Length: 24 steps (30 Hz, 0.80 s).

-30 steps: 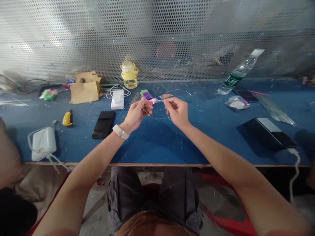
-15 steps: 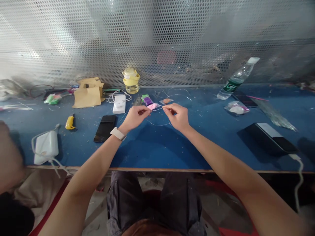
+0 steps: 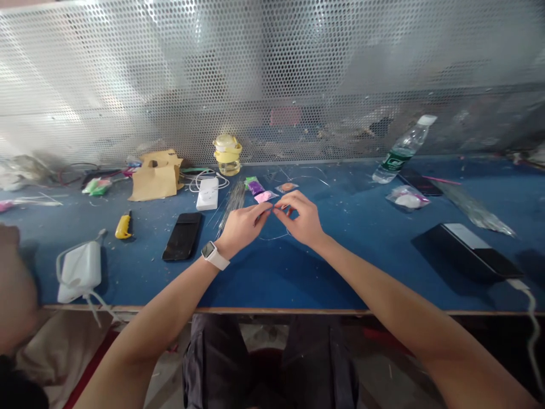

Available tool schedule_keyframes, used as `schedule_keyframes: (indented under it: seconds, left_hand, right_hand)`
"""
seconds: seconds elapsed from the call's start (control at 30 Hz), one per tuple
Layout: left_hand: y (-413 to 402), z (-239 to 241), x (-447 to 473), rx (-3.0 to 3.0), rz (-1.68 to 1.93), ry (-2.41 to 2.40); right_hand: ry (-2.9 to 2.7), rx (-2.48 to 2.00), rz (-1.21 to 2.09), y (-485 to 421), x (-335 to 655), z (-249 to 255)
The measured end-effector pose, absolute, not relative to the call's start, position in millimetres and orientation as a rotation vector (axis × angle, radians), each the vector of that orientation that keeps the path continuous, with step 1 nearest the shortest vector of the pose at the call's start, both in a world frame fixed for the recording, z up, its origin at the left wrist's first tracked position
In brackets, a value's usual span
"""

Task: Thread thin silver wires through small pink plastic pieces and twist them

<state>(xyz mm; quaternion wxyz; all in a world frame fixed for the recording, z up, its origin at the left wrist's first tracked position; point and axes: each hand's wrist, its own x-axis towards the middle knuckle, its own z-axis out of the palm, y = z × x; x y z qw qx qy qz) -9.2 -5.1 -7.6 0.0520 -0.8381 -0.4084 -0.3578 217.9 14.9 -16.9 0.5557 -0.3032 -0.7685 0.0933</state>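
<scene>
Over the middle of the blue table, my left hand [image 3: 243, 227] and my right hand [image 3: 301, 218] meet at the fingertips. Both are closed in a pinch. A thin pale wire [image 3: 275, 237] runs between them, and a loop of it hangs below the fingers. Exactly where each pinch grips the wire is hidden. Just beyond the fingertips lie small bags with pink [image 3: 264, 196], purple [image 3: 255, 187] and orange [image 3: 286, 187] contents. Left of these, near my left hand, is a bundle of thin wires [image 3: 234, 201].
At left are a black phone [image 3: 183, 236], a yellow cutter [image 3: 123, 226] and white power banks [image 3: 208, 193]. A yellow-banded jar [image 3: 228, 154] stands at the back. On the right are a tilted water bottle [image 3: 402, 150] and a black box-shaped device [image 3: 472, 253]. Another person's arm [image 3: 16, 284] shows at far left.
My hands have come together, closing the gap across which a strand was stretched. My left wrist has turned, so the watch face now shows. The view has tipped up slightly.
</scene>
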Motion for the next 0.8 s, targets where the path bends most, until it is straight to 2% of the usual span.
schedule_keyframes:
  seconds: [0.2,0.33,0.8]
  left_hand:
    - [-9.0,-6.8,-8.9,-2.477,-1.003,-1.231]
    - [-11.1,-7.5,-7.9,-2.419,-0.935,-1.224]
    - [-9.0,-14.2,-8.8,-2.306,-0.819,-1.212]
  right_hand:
    - [-1.804,-0.645,0.098,13.1,217.8,-11.9]
    - [-1.812,-0.668,0.130,12.3,218.8,-9.7]
    - [-1.861,-0.904,0.728,10.9,218.9,-3.0]
